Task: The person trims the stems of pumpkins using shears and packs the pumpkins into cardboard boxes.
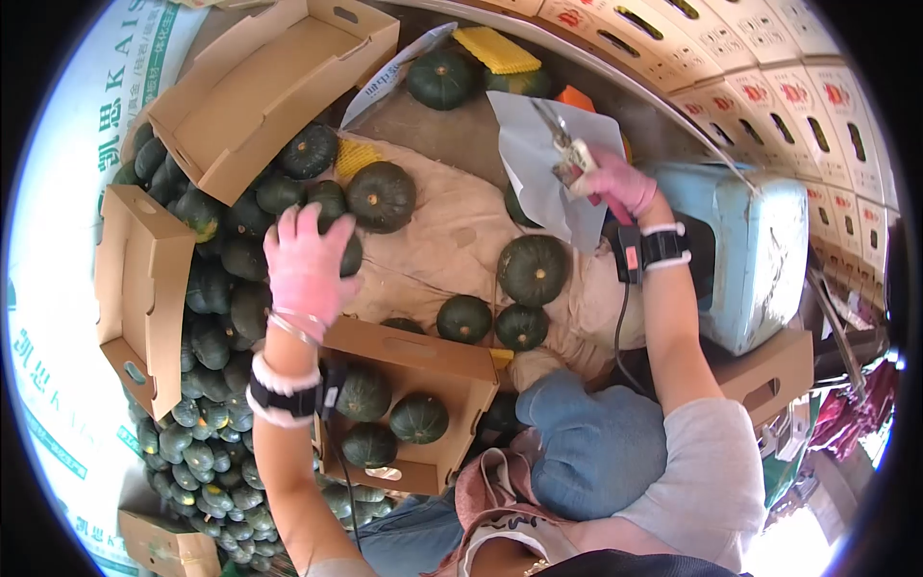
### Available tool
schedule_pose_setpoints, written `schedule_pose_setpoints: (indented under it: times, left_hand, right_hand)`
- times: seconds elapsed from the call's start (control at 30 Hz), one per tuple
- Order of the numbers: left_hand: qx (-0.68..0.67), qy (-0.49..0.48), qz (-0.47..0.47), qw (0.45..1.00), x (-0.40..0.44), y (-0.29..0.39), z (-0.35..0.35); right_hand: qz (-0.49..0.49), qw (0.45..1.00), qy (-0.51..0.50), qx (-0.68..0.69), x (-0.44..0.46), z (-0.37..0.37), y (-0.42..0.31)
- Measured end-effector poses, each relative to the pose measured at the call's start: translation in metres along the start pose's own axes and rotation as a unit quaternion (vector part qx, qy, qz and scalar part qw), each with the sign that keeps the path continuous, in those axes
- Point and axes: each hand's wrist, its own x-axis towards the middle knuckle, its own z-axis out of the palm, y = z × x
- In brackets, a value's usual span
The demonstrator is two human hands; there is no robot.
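My left hand (306, 264), in a pink glove, reaches over the pile of dark green squashes with its fingers spread. Its fingertips are at a small squash (328, 199); whether they touch it I cannot tell. Just beyond lies a larger round squash (381, 197). My right hand (615, 180), also gloved in pink, is closed around pruning shears (574, 159), blades pointing away from me. Beneath the shears is a grey-white sheet (538, 144), partly covering a squash. Several squashes, one of them large (534, 270), rest on the beige cloth (452, 212).
An open cardboard box (423, 341) holding several squashes is by my legs. Other cardboard trays (260, 82) lie on the heap at left. A blue plastic stool (760, 260) stands at right, before stacked printed cartons (769, 106). Yellow foam netting (495, 50) lies at the back.
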Motion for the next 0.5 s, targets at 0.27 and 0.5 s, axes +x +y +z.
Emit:
schedule_pose_setpoints:
  times: [0.27,0.5]
  left_hand:
    - [-0.548,-0.004,-0.119,0.828,0.034,0.107,0.081]
    - [-0.824,-0.15,-0.119,0.534,0.075,0.136,0.128]
  right_hand:
    - [-0.125,0.971,-0.191,0.071,0.014,0.069,-0.001]
    - [-0.152,0.98,-0.096,0.084,-0.006,0.09,-0.043]
